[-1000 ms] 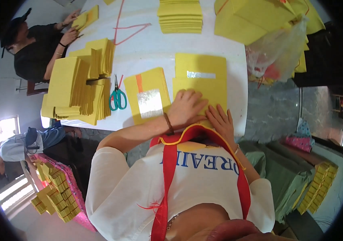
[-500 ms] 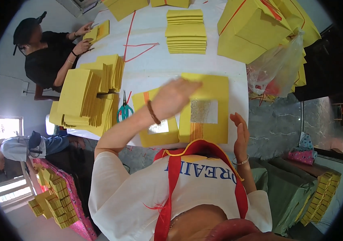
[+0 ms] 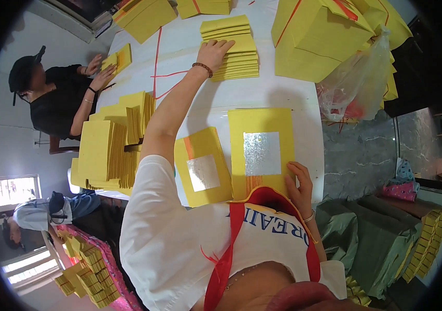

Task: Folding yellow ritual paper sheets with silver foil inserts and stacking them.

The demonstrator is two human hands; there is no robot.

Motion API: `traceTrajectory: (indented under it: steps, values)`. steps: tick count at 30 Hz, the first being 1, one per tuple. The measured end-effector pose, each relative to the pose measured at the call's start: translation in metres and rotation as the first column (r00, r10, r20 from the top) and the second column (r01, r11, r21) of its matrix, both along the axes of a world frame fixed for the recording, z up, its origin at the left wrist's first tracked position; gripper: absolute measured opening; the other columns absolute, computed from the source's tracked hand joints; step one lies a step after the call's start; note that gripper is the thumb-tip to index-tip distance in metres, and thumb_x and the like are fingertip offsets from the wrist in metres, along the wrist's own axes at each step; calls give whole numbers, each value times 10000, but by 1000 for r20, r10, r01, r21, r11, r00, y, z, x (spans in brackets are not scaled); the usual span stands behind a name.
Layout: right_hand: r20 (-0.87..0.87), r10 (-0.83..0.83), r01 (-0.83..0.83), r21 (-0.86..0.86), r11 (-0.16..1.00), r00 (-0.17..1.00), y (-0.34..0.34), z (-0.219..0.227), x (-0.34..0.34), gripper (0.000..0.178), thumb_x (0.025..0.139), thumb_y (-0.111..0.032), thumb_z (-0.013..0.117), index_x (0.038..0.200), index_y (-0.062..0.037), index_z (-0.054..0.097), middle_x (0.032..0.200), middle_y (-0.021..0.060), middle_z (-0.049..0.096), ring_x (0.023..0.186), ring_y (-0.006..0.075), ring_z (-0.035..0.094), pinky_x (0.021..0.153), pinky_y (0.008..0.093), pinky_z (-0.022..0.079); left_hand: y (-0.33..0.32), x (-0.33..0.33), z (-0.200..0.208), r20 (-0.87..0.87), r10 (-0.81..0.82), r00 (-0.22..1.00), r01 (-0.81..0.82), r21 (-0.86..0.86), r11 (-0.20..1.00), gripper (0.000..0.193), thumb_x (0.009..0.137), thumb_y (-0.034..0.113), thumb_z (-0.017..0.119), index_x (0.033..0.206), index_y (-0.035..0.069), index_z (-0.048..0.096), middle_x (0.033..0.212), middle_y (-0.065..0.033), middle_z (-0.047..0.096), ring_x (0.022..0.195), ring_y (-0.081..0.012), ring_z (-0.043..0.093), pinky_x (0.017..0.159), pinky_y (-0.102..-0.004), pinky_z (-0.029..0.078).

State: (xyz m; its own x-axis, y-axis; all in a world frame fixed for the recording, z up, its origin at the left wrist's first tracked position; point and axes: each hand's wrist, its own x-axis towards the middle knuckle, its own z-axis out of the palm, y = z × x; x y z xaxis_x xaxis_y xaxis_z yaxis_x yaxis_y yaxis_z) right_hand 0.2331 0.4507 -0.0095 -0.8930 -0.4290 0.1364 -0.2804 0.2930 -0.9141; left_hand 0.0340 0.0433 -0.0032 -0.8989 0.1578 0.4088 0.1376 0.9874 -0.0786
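Note:
My left hand (image 3: 215,53) reaches far across the table and lies on a row of folded yellow paper bundles (image 3: 237,66); its fingers are stretched over them, thumb hidden. My right hand (image 3: 300,185) is open, its fingertips at the right edge of a yellow paper stack (image 3: 236,150). A shiny silver-white square (image 3: 261,154) lies on that stack, with an orange strip below it. Left of it, slightly turned, is a second yellow stack (image 3: 214,193) with a similar silvery square (image 3: 203,172) and an orange stripe.
Piles of yellow paper (image 3: 96,150) stand at the left table edge. Large yellow packs (image 3: 304,46) and a clear plastic bag (image 3: 355,83) are at the back right. Red string (image 3: 156,62) lies on the white table (image 3: 184,62). A person (image 3: 58,96) handles yellow paper at the left.
My left hand has moved away from above the near yellow stack to the folded bundles further back. My right hand has come down to the stack's right edge. The view has shifted slightly.

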Motion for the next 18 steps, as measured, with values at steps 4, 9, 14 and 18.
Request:
traceTrajectory:
  steps: [4,9,14,18]
  values:
    - [-13,-14,14,15,1000,1000,-2,1,-1,257,818,-47,578,1069,7,584,1137,144,549,1052,274,526,900,336,419,-7,-8,-7,142,-26,990,26,7,1000,483,777,89,573,1237,200,474,1085,-23,590,978,-243,528,801,-378,422]
    - [-32,-27,28,24,999,999,-4,0,0,244,814,-39,577,1054,5,586,1129,142,542,1041,272,525,895,336,420,-15,-7,-10,229,-80,970,72,44,996,446,843,244,563,1272,204,446,1109,-52,573,1013,-258,513,826,-388,412]
    - [-22,-35,36,19,999,999,-5,-1,1,240,813,-39,577,1049,3,588,1122,144,541,1040,276,523,896,335,418,1,7,-10,206,-5,979,5,2,1000,580,796,389,615,1308,217,404,1179,-77,521,1042,-271,489,825,-426,398]
    - [-35,-35,36,32,999,999,-3,-2,2,233,818,-38,571,1047,6,587,1127,145,540,1043,278,521,897,335,419,4,13,-11,259,-7,966,31,-89,995,763,701,421,699,1347,238,336,1255,-73,440,1087,-270,452,820,-435,392]
